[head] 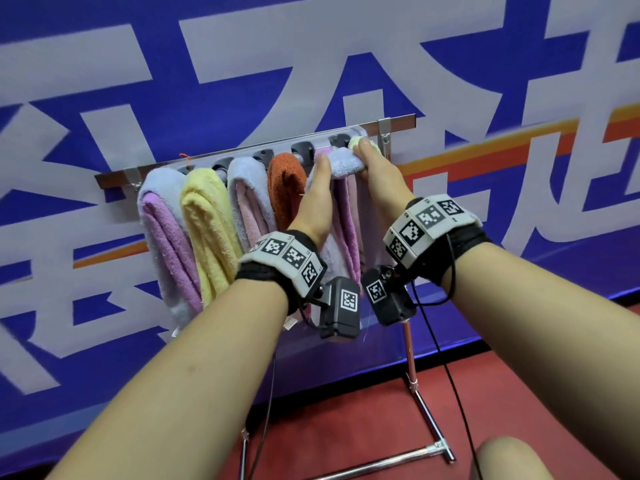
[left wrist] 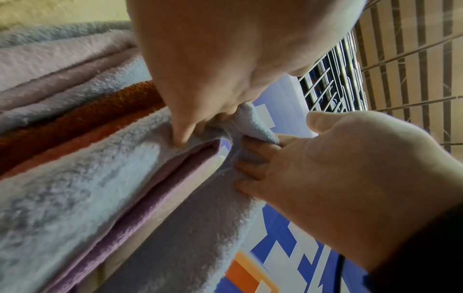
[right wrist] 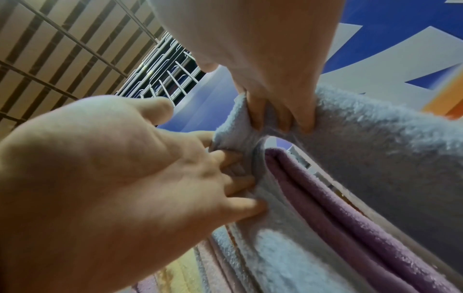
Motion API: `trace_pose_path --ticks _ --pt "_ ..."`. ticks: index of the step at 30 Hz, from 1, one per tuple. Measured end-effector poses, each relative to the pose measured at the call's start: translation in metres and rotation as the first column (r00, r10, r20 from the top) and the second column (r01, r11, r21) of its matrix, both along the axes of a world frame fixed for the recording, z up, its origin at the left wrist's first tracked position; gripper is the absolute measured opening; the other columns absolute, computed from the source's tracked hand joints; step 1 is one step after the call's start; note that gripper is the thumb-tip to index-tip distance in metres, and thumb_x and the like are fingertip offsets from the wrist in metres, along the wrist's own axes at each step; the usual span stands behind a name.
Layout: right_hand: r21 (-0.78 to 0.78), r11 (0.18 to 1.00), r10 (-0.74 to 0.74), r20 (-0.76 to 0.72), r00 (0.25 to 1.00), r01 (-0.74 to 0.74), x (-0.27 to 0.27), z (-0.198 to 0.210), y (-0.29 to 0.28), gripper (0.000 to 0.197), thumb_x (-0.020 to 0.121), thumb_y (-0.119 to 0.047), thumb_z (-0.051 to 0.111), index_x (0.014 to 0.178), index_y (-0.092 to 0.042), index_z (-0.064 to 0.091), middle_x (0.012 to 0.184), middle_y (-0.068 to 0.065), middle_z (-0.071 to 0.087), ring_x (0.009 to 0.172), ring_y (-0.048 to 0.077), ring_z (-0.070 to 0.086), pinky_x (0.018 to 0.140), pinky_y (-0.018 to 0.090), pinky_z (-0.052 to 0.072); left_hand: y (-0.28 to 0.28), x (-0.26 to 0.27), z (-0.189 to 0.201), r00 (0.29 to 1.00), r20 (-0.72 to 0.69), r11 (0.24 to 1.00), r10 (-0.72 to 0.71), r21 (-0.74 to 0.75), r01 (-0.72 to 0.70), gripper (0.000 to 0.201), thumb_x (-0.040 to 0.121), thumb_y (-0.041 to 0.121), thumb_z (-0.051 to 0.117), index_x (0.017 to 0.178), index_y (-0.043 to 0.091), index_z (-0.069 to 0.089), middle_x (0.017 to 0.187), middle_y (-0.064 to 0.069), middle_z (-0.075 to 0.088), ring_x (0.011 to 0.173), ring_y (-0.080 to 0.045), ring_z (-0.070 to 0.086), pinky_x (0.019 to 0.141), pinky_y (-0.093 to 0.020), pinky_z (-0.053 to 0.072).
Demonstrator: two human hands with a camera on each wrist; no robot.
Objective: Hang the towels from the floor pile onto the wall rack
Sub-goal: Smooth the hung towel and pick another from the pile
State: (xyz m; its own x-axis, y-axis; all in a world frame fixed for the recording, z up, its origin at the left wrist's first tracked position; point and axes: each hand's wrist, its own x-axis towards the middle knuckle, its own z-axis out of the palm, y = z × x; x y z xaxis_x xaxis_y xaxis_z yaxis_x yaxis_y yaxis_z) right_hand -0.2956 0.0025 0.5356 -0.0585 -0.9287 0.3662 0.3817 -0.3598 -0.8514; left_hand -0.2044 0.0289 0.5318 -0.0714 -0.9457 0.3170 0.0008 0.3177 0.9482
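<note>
Head view, nearest first: at five o'clock a bare knee (head: 512,459) rises over the red floor (head: 346,420), where the chrome tubular foot of a stand (head: 429,424) lies at six o'clock. Two bare forearms reach up from the lower corners, each wrist wrapped in a black band with a grey strip of square coded markers (head: 287,259) and a small black camera hung under it. Past the wrists, near the centre, the left hand (head: 317,199) has its thumb on the front of a pale lilac-blue fleecy towel (head: 346,164) and its fingers curled behind the fold, pinching it. At one o'clock from it, the right hand (head: 375,168) closes its fingers down over the top of the same towel, gripping the bunched fold. That towel hangs over the right end of a long pale plastic wall rack with dark round hooks (head: 304,148), with a mauve towel layer (head: 346,216) hanging inside it and a bit of pale yellow-green cloth (head: 355,143) under the right fingertips. Along the rack toward nine o'clock hang an orange terry towel (head: 285,188), a lilac towel folded over a pink one (head: 247,199), a yellow towel (head: 207,223) and another lilac towel wrapping a mauve one (head: 166,230). Behind the rack runs a flat metal bar (head: 398,121), and farthest back stands a blue banner wall with large white characters and an orange stripe (head: 242,64). Both wrist views show the fingertips of each hand dug into the lilac fleece.
</note>
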Motion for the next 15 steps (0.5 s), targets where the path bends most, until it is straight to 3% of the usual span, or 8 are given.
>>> trace_pose_path --ticks 2,3,7,9,11,12,14,15 --pt "-0.015 0.999 -0.032 0.005 0.999 0.032 0.002 0.001 -0.013 0.034 0.100 -0.022 0.043 0.118 0.004 0.056 0.084 0.001 0.065 0.065 -0.003 0.064 0.057 0.009 0.046 -0.012 0.000 0.002 1.000 -0.026 1.000 -0.002 -0.015 0.002 0.047 0.104 0.043 0.018 0.133 0.022 0.048 0.104 0.017 0.054 0.062 0.021 0.055 0.060 -0.004 0.039" --pt "-0.029 0.999 -0.035 0.007 0.999 0.035 0.003 0.002 -0.018 0.041 0.098 -0.027 0.045 0.124 0.004 0.052 0.092 0.005 0.065 0.071 0.001 0.065 0.062 0.012 0.048 -0.019 0.001 0.002 0.998 -0.057 1.000 -0.019 -0.014 0.018 0.045 0.103 0.044 0.022 0.122 0.020 0.055 0.101 0.015 0.062 0.069 0.017 0.061 0.060 -0.005 0.043" --pt "0.005 0.995 -0.103 -0.092 0.990 0.104 0.004 0.005 -0.039 0.053 0.092 -0.040 0.044 0.117 0.005 0.055 0.120 0.014 0.060 0.084 0.004 0.060 0.074 0.011 0.048 -0.046 0.005 0.000 0.997 -0.079 1.000 -0.016 -0.012 0.015 0.051 0.099 0.051 0.034 0.120 0.014 0.063 0.111 -0.005 0.070 0.102 -0.014 0.068 0.080 -0.025 0.053" --pt "0.021 0.995 -0.091 -0.109 0.990 0.094 0.003 0.005 -0.048 0.050 0.097 -0.038 0.044 0.124 0.004 0.050 0.121 0.009 0.059 0.085 -0.002 0.065 0.063 0.005 0.047 -0.051 0.007 0.001 0.995 -0.098 0.999 -0.030 0.007 0.031 0.057 0.096 0.053 0.035 0.125 0.012 0.060 0.119 -0.011 0.067 0.110 -0.020 0.064 0.095 -0.035 0.050" --pt "0.038 0.996 -0.077 -0.118 0.990 0.082 0.003 0.005 -0.054 0.050 0.099 -0.034 0.043 0.131 0.004 0.045 0.124 0.015 0.056 0.092 -0.004 0.056 0.048 0.003 0.042 -0.061 0.010 0.001 0.994 -0.103 1.000 -0.022 -0.022 0.020 0.054 0.097 0.053 0.034 0.122 0.014 0.063 0.119 -0.008 0.067 0.111 -0.018 0.064 0.101 -0.038 0.046" --pt "0.035 0.996 -0.078 -0.115 0.990 0.083 0.003 0.004 -0.058 0.051 0.098 -0.035 0.043 0.131 0.004 0.044 0.126 0.018 0.053 0.095 -0.003 0.053 0.048 0.004 0.041 -0.061 0.011 0.004 0.995 -0.097 1.000 -0.021 -0.018 0.020 0.052 0.097 0.052 0.034 0.117 0.017 0.065 0.115 -0.005 0.069 0.109 -0.013 0.064 0.099 -0.036 0.046" --pt "0.025 0.995 -0.097 -0.149 0.984 0.101 0.005 0.007 -0.063 0.058 0.092 -0.045 0.046 0.128 0.001 0.048 0.126 0.015 0.056 0.101 0.005 0.056 0.062 0.009 0.045 -0.068 0.012 0.008 0.994 -0.110 1.000 -0.026 -0.018 0.024 0.046 0.100 0.050 0.031 0.106 0.023 0.067 0.102 0.005 0.073 0.097 -0.002 0.067 0.092 -0.026 0.047" --pt "0.037 0.992 -0.113 -0.185 0.976 0.122 0.007 0.009 -0.064 0.064 0.085 -0.054 0.046 0.126 -0.006 0.052 0.120 0.008 0.062 0.101 0.008 0.060 0.072 0.016 0.045 -0.072 0.013 0.008 0.994 -0.102 0.999 -0.029 -0.019 0.027 0.043 0.102 0.048 0.028 0.099 0.026 0.066 0.090 0.012 0.073 0.086 0.004 0.067 0.084 -0.018 0.048"
